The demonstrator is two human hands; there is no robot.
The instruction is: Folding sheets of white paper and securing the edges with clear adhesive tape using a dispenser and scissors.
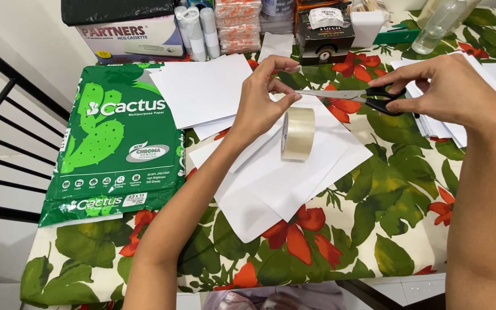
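Both hands (265,100) busy w/ tape roll (298,133), scissors (354,96) (paper sheets (282,178) underneath).

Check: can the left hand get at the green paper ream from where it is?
Probably yes. The left hand holds the tape roll just right of the ream, and only flat white sheets lie between. It would need to free its fingers first.
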